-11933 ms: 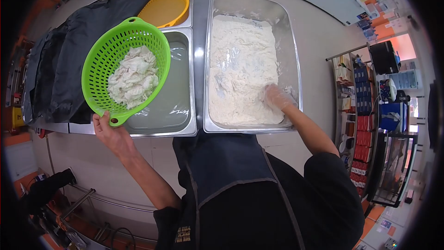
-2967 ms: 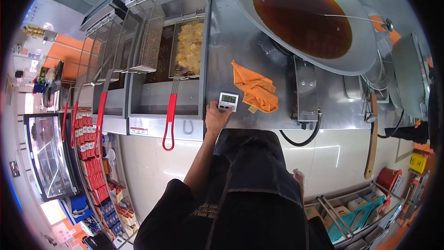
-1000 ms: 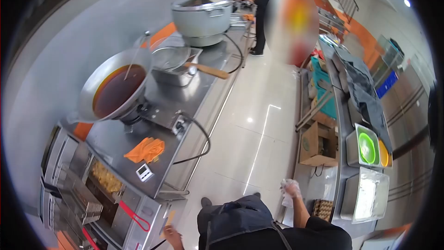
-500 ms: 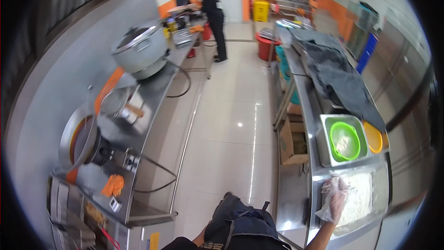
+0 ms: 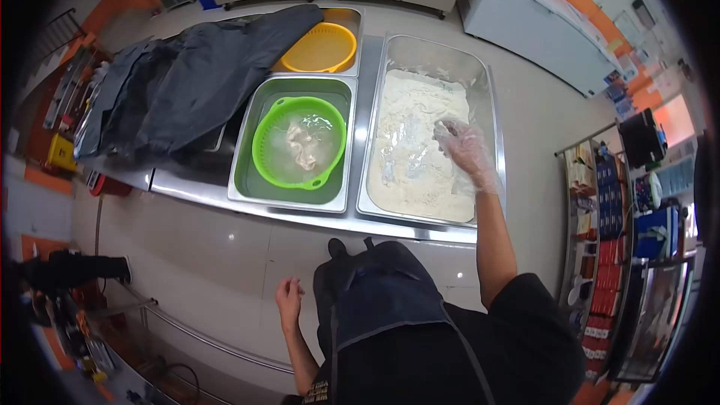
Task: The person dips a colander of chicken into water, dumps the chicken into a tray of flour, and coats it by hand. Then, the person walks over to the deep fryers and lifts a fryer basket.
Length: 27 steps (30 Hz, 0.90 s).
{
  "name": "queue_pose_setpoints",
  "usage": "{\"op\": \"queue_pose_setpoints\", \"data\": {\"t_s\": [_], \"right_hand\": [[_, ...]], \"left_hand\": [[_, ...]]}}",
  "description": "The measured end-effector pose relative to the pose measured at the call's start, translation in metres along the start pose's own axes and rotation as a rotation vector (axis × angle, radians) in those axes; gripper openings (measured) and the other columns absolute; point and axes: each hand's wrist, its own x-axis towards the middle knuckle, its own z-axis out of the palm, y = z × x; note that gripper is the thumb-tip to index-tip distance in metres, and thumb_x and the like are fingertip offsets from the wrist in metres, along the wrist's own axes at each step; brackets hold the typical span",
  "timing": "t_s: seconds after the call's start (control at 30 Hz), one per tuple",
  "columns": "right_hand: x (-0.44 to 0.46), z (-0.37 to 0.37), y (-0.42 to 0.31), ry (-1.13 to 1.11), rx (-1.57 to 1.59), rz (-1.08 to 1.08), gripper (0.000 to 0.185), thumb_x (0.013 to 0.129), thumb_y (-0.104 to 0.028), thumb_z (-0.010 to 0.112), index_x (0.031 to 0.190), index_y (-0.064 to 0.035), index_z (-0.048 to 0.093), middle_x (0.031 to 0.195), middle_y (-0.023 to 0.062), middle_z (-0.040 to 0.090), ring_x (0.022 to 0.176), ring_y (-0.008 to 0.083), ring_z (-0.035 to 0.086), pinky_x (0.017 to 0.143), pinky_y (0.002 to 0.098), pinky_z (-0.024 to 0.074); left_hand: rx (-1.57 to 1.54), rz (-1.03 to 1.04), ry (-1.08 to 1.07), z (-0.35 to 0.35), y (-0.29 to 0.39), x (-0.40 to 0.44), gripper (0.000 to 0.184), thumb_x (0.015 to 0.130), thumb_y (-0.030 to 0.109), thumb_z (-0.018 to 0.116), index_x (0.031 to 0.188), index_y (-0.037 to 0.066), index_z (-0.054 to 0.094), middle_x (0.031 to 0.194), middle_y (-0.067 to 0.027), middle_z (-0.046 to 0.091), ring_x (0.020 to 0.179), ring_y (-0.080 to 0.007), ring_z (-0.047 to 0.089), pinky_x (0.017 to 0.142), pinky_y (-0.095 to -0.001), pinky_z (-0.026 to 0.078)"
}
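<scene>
My right hand point(image 5: 461, 146) wears a clear plastic glove and is over the right side of a long steel pan point(image 5: 493, 112) of white flour point(image 5: 409, 146). Its fingers are loosely bent and apart, and I see nothing held in them. Left of that pan, a green plastic strainer basket point(image 5: 262, 146) sits in cloudy liquid inside a steel pan point(image 5: 238, 172). Pale pieces of raw meat point(image 5: 301, 146) lie in the basket. My left hand point(image 5: 289, 296) is bare and hangs beside my body, away from the counter, fingers slightly curled and holding nothing.
A yellow strainer basket point(image 5: 322, 46) sits in another pan behind the green one. Dark cloth point(image 5: 195, 82) covers the counter's left part. A white chest freezer point(image 5: 532, 26) and a shelf of packages point(image 5: 600, 217) are at the right. Another person is at the far left.
My view has turned right, from the aisle to face the counter. My gloved right hand, earlier over the flour pan's near side, is now over its right side. My left hand has come into clearer view.
</scene>
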Motion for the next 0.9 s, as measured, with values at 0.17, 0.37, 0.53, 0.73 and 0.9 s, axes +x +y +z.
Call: {"op": "queue_pose_setpoints", "data": {"t_s": [0.17, 0.37, 0.53, 0.73, 0.9], "right_hand": [[-0.009, 0.008, 0.042, 0.027, -0.094, 0.12, 0.037, 0.081, -0.032, 0.058, 0.102, -0.0019, 0.061, 0.092, 0.0154, 0.063, 0.085, 0.0275, 0.06, 0.076, 0.0353, 0.0461], [-0.026, 0.016, 0.048, 0.01, 0.193, 0.328, 0.029, 0.085, -0.023, 0.058, 0.101, -0.0001, 0.06, 0.08, 0.0071, 0.062, 0.069, 0.0116, 0.057, 0.062, 0.0256, 0.0466], [-0.022, 0.02, 0.051, 0.024, 0.303, 0.238, 0.026, 0.085, -0.019, 0.059, 0.102, 0.0008, 0.06, 0.076, 0.0042, 0.061, 0.066, 0.009, 0.056, 0.059, 0.0228, 0.0464], [-0.015, 0.018, 0.073, 0.045, 0.321, 0.235, 0.026, 0.084, -0.015, 0.06, 0.104, 0.0013, 0.059, 0.084, 0.0053, 0.062, 0.074, 0.0086, 0.058, 0.061, 0.0222, 0.048], [-0.01, 0.014, 0.077, 0.079, 0.432, 0.211, 0.028, 0.085, -0.016, 0.059, 0.106, 0.001, 0.058, 0.082, 0.0059, 0.062, 0.065, 0.008, 0.054, 0.057, 0.0208, 0.0447]], "left_hand": [[0.031, 0.069, -0.492, 0.033, 0.142, 0.023, 0.022, 0.086, 0.02, 0.057, 0.085, -0.002, 0.06, 0.063, -0.0024, 0.055, 0.057, -0.0083, 0.052, 0.051, -0.0233, 0.042], [0.401, 0.472, 0.051, 0.051, 0.234, 0.063, 0.017, 0.079, 0.012, 0.063, 0.091, 0.0, 0.061, 0.068, -0.0107, 0.059, 0.058, -0.0215, 0.058, 0.055, -0.0309, 0.047], [0.908, 0.804, -0.096, 0.088, 0.248, 0.095, 0.03, 0.069, 0.01, 0.069, 0.096, 0.005, 0.059, 0.086, -0.0085, 0.056, 0.084, -0.028, 0.056, 0.07, -0.0376, 0.046], [1.024, 0.994, -0.197, 0.086, 0.238, 0.117, 0.031, 0.062, 0.007, 0.07, 0.092, 0.008, 0.06, 0.086, -0.0062, 0.057, 0.082, -0.0245, 0.055, 0.07, -0.0371, 0.046], [0.876, 1.079, -0.012, 0.071, 0.244, 0.126, 0.025, 0.064, 0.005, 0.066, 0.088, 0.006, 0.061, 0.086, -0.0057, 0.057, 0.074, -0.0251, 0.056, 0.065, -0.0373, 0.046]]}}
